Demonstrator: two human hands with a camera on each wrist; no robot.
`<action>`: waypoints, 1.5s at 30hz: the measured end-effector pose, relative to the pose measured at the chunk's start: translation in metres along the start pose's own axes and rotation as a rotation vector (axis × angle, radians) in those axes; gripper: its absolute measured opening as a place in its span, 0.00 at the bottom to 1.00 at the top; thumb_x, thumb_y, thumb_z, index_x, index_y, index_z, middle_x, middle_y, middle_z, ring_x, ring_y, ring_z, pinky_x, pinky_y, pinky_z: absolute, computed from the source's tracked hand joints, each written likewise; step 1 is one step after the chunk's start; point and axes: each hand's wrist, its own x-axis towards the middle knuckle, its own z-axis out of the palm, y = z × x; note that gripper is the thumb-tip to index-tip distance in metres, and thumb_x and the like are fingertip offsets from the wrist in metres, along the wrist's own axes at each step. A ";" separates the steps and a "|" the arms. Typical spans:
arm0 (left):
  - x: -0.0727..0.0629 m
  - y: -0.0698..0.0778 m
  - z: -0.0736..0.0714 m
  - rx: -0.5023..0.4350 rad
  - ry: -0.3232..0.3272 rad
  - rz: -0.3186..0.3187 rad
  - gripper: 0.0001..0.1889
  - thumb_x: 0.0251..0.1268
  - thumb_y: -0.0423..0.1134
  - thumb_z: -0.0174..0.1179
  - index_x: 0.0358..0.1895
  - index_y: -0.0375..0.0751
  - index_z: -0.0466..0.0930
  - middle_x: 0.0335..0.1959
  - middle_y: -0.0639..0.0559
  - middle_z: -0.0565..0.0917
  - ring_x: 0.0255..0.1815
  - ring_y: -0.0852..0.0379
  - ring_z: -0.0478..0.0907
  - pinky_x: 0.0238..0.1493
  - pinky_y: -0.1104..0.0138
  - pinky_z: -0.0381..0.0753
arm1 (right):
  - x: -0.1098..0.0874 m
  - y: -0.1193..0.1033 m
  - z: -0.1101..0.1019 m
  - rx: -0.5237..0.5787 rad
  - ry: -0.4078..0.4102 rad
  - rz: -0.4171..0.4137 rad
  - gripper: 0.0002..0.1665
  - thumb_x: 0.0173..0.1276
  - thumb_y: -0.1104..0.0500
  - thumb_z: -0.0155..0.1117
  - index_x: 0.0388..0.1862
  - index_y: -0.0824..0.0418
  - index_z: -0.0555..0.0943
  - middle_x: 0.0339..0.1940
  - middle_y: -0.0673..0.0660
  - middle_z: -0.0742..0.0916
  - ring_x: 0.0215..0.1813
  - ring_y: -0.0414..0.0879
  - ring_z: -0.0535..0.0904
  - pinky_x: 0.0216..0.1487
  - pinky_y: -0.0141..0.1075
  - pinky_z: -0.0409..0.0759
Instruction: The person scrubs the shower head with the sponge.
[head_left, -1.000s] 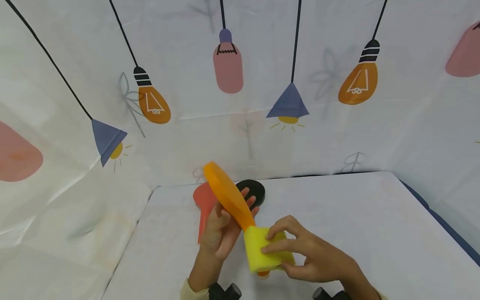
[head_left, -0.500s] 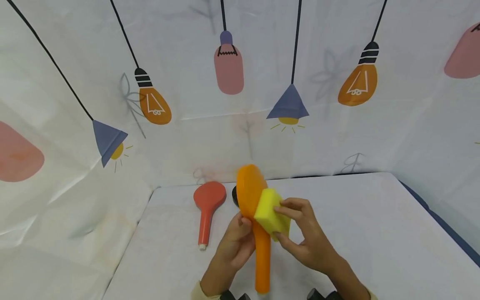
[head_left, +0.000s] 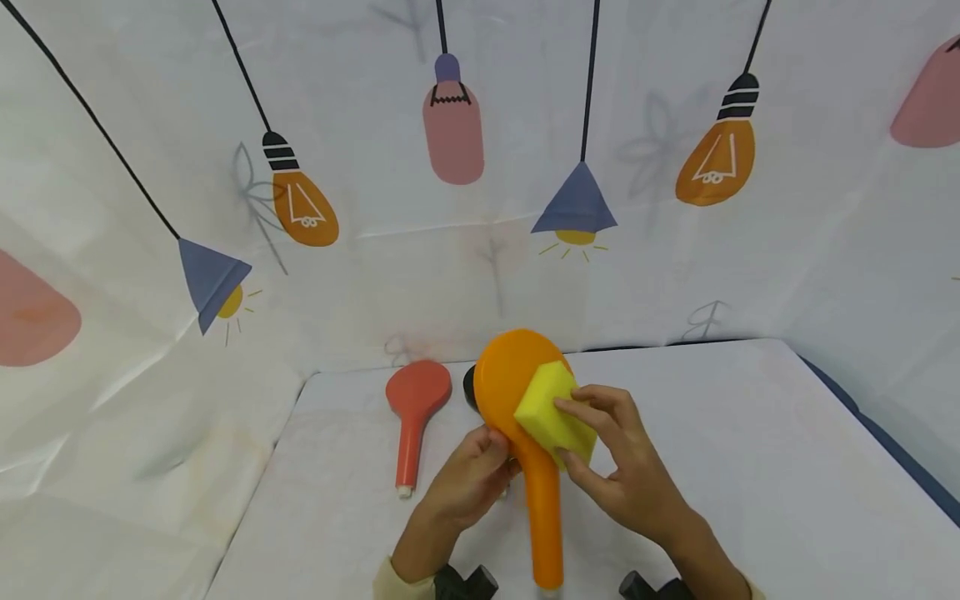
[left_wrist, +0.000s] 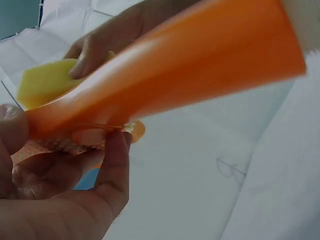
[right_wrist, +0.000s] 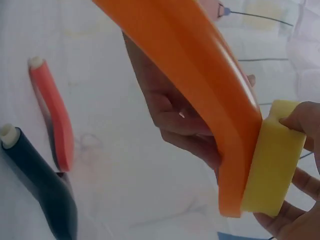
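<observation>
An orange hand shower (head_left: 547,517) is held up over the white table, its smooth back toward the head camera and its handle pointing down. My left hand (head_left: 471,479) grips it by the head and neck; the left wrist view shows the fingers on the nozzle side. With fingertips and thumb, my right hand (head_left: 633,475) pinches a yellow sponge (head_left: 557,410). In the right wrist view the sponge (right_wrist: 274,165) lies flat against the back of the orange shower's head (right_wrist: 232,185).
On the table (head_left: 712,433) at left lies a red hand shower (head_left: 418,393). Beside it is a black one (right_wrist: 47,192), mostly hidden by the orange shower in the head view. A white sheet (head_left: 390,275) printed with lamps hangs behind and at the sides.
The orange shower has turned so its broad back faces the head camera. The sponge has moved up from the handle to the head. My left hand has shifted its grip to the neck.
</observation>
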 end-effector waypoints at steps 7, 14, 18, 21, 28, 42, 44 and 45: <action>0.001 0.002 -0.003 -0.038 -0.024 0.069 0.18 0.78 0.43 0.50 0.64 0.38 0.68 0.54 0.54 0.78 0.52 0.61 0.76 0.57 0.69 0.79 | 0.000 -0.007 -0.005 0.009 -0.084 0.035 0.36 0.56 0.69 0.71 0.66 0.58 0.76 0.62 0.61 0.73 0.61 0.45 0.70 0.64 0.21 0.70; -0.002 0.008 -0.009 -0.123 0.046 0.213 0.14 0.80 0.38 0.44 0.61 0.38 0.72 0.51 0.54 0.82 0.48 0.62 0.82 0.53 0.70 0.83 | 0.001 -0.016 -0.023 0.028 -0.305 -0.096 0.29 0.66 0.59 0.67 0.67 0.53 0.75 0.62 0.56 0.74 0.59 0.43 0.72 0.62 0.22 0.72; -0.004 0.013 -0.014 -0.167 0.068 0.252 0.15 0.81 0.33 0.40 0.61 0.37 0.72 0.52 0.51 0.83 0.49 0.60 0.84 0.53 0.69 0.84 | -0.002 -0.025 -0.044 0.091 -0.483 -0.188 0.31 0.64 0.59 0.71 0.66 0.49 0.76 0.62 0.52 0.74 0.59 0.40 0.73 0.61 0.21 0.74; -0.005 0.017 -0.016 -0.190 0.085 0.260 0.15 0.81 0.31 0.39 0.61 0.35 0.71 0.53 0.49 0.82 0.51 0.58 0.84 0.54 0.68 0.84 | -0.005 -0.033 -0.053 0.143 -0.565 -0.202 0.30 0.65 0.60 0.71 0.65 0.46 0.76 0.62 0.50 0.74 0.58 0.37 0.74 0.58 0.20 0.75; -0.005 0.015 -0.014 -0.142 0.068 0.209 0.15 0.83 0.34 0.38 0.62 0.37 0.70 0.53 0.50 0.82 0.50 0.58 0.84 0.52 0.67 0.85 | -0.001 -0.029 -0.035 -0.077 -0.414 -0.245 0.26 0.66 0.58 0.65 0.63 0.42 0.79 0.60 0.47 0.78 0.60 0.40 0.69 0.60 0.21 0.70; -0.003 0.009 -0.004 -0.081 0.086 -0.036 0.21 0.85 0.49 0.32 0.57 0.38 0.70 0.47 0.54 0.83 0.46 0.61 0.86 0.50 0.65 0.86 | 0.000 -0.022 -0.008 -0.294 -0.267 -0.265 0.23 0.78 0.49 0.40 0.57 0.44 0.83 0.57 0.49 0.81 0.57 0.47 0.72 0.54 0.30 0.75; -0.002 0.010 -0.005 -0.066 0.119 -0.040 0.21 0.85 0.49 0.33 0.59 0.36 0.69 0.48 0.53 0.82 0.46 0.60 0.85 0.51 0.64 0.86 | -0.001 -0.023 -0.010 -0.280 -0.295 -0.293 0.22 0.78 0.50 0.42 0.58 0.44 0.82 0.57 0.48 0.81 0.56 0.47 0.72 0.52 0.32 0.77; -0.001 0.011 -0.006 -0.062 0.142 -0.043 0.22 0.84 0.49 0.34 0.61 0.36 0.67 0.49 0.53 0.82 0.47 0.60 0.85 0.52 0.64 0.85 | -0.001 -0.024 -0.011 -0.269 -0.314 -0.303 0.19 0.77 0.52 0.47 0.58 0.44 0.82 0.56 0.47 0.82 0.56 0.47 0.73 0.52 0.32 0.78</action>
